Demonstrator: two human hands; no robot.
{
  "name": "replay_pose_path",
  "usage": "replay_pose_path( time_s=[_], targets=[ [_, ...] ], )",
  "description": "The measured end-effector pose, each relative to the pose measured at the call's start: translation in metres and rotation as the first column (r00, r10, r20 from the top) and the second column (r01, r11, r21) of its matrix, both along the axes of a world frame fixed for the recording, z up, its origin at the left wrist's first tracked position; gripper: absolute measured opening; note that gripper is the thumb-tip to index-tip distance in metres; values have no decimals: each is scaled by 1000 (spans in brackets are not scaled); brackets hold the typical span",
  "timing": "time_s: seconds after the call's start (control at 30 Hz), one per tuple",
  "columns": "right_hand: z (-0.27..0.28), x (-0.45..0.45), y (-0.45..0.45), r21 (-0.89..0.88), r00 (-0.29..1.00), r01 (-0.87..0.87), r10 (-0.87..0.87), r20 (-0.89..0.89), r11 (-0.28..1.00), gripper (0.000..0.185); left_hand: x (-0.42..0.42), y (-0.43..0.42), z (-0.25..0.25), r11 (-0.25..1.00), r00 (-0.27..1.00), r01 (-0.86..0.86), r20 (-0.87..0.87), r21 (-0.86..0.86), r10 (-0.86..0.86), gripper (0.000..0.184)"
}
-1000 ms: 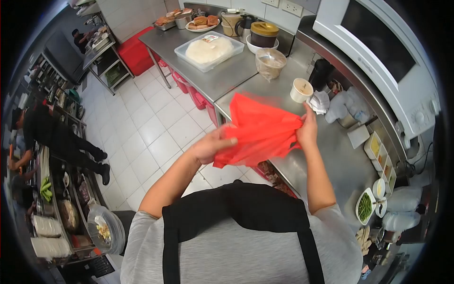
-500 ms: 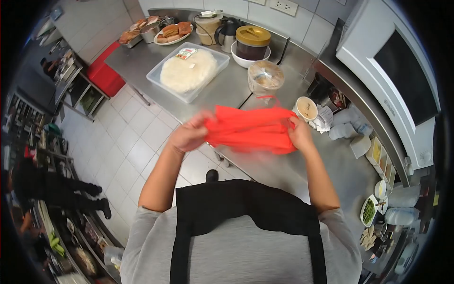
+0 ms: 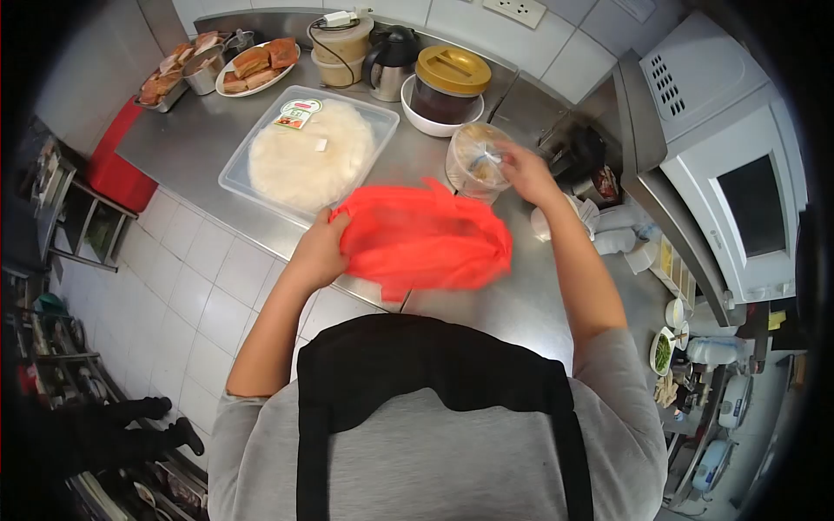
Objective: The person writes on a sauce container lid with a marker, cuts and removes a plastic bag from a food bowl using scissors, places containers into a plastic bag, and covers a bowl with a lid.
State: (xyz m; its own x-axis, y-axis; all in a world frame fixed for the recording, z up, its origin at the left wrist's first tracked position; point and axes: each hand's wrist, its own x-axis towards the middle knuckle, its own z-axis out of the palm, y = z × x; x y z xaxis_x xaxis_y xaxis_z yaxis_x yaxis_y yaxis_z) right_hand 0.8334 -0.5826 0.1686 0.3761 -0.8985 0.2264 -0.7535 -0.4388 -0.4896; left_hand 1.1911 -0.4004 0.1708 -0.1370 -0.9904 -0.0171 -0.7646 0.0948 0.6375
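My left hand (image 3: 321, 247) is closed on the left edge of a thin red plastic bag (image 3: 426, 239). The bag hangs spread and partly blurred above the counter's front edge, its mouth seemingly parted. My right hand (image 3: 528, 174) has its fingers on the top right rim of a round tub wrapped in clear plastic (image 3: 473, 178). Its fingertips are blurred and look closed on the wrap. Left of the tub lies a clear rectangular container (image 3: 234, 178) holding a large stack of round white sheets (image 3: 304, 169) with a label on top.
Behind stand a gold-lidded jar (image 3: 452, 69) in a white bowl (image 3: 407, 102), a steel jug (image 3: 388, 69), stacked tubs (image 3: 337, 65) and a plate of browned meat (image 3: 261, 65). A white microwave (image 3: 721, 200) stands to the right of the steel counter (image 3: 521, 286).
My right hand has let go of the red bag and moved up to the wrapped tub. My left hand still holds the bag, which has spread wider. The view has shifted.
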Motion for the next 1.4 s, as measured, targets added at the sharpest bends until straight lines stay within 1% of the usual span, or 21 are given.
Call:
replay_pose_path(
  time_s=[0.03, 0.07, 0.13, 0.17, 0.27, 0.37, 0.43, 0.47, 0.53, 0.57, 0.63, 0.67, 0.77, 0.87, 0.97, 1.07, 1.17, 1.3, 1.4],
  targets=[
    [-7, 15, -14, -170, 982, -114, 86, -166, 979, 39, 5, 0, 1, 999, 999, 40, -9, 19, -40, 52],
    [-9, 23, -23, -311, 931, -251, 141, -337, 917, 41, 10, 0, 4, 996, 997, 62, -48, 68, -59, 53],
    [-2, 24, -31, -174, 878, -326, 230, -419, 929, 46, 22, 0, 10, 980, 988, 111, -124, 165, -91, 56],
    [5, 23, -35, -100, 845, -362, 281, -455, 927, 49, 27, 1, 12, 980, 987, 108, -140, 168, -84, 56],
    [22, 18, -45, 152, 766, -330, 359, -533, 932, 46, 35, 0, 9, 980, 977, 105, -202, 169, -70, 59],
    [16, 18, -53, 92, 745, -420, 401, -533, 903, 36, 33, -3, 5, 982, 957, 109, -282, 157, -61, 65],
    [13, 18, -54, 65, 765, -444, 416, -492, 894, 30, 28, -5, 9, 981, 936, 98, -351, 166, -34, 70],
    [13, 18, -56, 50, 774, -456, 423, -472, 889, 27, 29, -5, 7, 983, 942, 95, -334, 156, -38, 70],
    [19, 15, -59, 107, 737, -441, 428, -524, 891, 27, 31, -4, 4, 988, 952, 90, -302, 128, -48, 70],
    [23, 14, -60, 133, 716, -433, 429, -550, 892, 27, 31, -3, 5, 982, 954, 104, -293, 157, -54, 70],
    [32, 18, -62, 65, 672, -532, 468, -574, 844, 24, 34, 2, 6, 969, 960, 125, -271, 214, -64, 70],
    [35, 22, -63, 33, 649, -581, 487, -585, 813, 23, 35, 5, 4, 971, 959, 124, -276, 203, -65, 70],
    [29, 20, -72, 69, 530, -646, 513, -675, 760, 19, 37, 14, 0, 971, 955, 126, -291, 201, -63, 71],
    [14, 20, -56, 28, 768, -541, 507, -392, 841, 25, 41, 25, 6, 967, 949, 115, -313, 229, -39, 71],
    [22, 29, -42, 95, 882, -368, 380, -280, 925, 33, 45, 36, 7, 965, 947, 102, -320, 242, -20, 72],
    [23, 17, -57, 161, 779, -467, 490, -390, 870, 41, 47, 43, 8, 964, 953, 85, -304, 254, -3, 73],
    [14, 14, -71, 100, 716, -558, 539, -444, 824, 34, 47, 49, 7, 968, 954, 69, -300, 240, 7, 74],
    [15, 19, -67, 43, 707, -551, 493, -507, 834, 25, 40, 51, 5, 971, 948, 74, -318, 227, 3, 72],
    [11, 25, -65, 6, 692, -555, 465, -552, 832, 23, 34, 48, 6, 974, 949, 73, -314, 216, -2, 72]
  ],
)
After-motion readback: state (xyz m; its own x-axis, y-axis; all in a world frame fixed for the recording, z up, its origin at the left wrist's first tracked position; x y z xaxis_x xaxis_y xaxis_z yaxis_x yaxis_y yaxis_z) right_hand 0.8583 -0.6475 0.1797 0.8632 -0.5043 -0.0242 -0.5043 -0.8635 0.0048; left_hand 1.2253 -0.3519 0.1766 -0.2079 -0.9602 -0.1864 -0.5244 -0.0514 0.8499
